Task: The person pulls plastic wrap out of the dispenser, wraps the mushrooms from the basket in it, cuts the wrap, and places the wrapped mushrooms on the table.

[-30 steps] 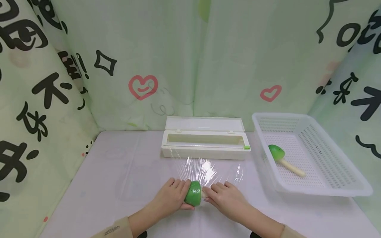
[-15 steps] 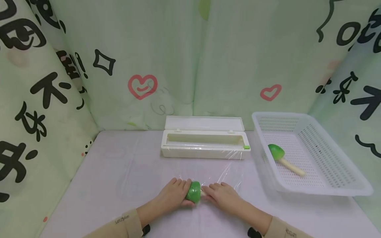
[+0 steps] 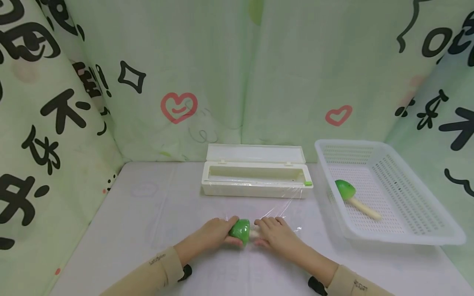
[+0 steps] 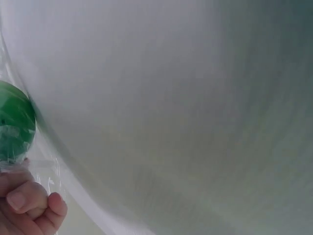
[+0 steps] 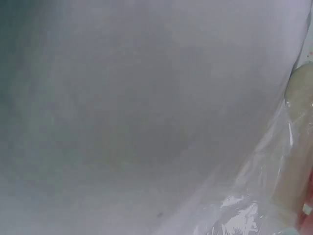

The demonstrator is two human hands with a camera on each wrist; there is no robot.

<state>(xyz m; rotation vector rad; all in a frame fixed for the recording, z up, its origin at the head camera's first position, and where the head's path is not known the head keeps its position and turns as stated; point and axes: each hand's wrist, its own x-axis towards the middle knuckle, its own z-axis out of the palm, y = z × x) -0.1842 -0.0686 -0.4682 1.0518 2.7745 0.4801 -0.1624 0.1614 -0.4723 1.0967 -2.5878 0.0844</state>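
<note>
In the head view my left hand [image 3: 212, 235] holds the green dome-shaped head [image 3: 240, 231] of a thing with a pale handle, its thumb and fingers around the dome's left side. My right hand [image 3: 275, 234] grips the pale handle [image 3: 253, 233], mostly hidden by the fingers. Clear cling film [image 3: 285, 207] runs from the long white dispenser box [image 3: 257, 191] to the right hand. Film covers the green head [image 4: 14, 122] in the left wrist view, above curled fingers [image 4: 29, 198]. At the right wrist view's edge, crinkled film [image 5: 239, 215] lies beside a pale rounded end [image 5: 301, 93].
Behind the hands the dispenser's lid [image 3: 255, 154] stands raised, with a small green piece [image 3: 308, 183] at the box's right end. A white perforated basket [image 3: 418, 238] on the right holds another green-headed thing [image 3: 345, 190] with a pale handle. Patterned curtains surround the white-covered table.
Both hands and the green-headed thing have shifted slightly toward the dispenser. The film's broad shiny fan of creases has shrunk to a few folds on the right.
</note>
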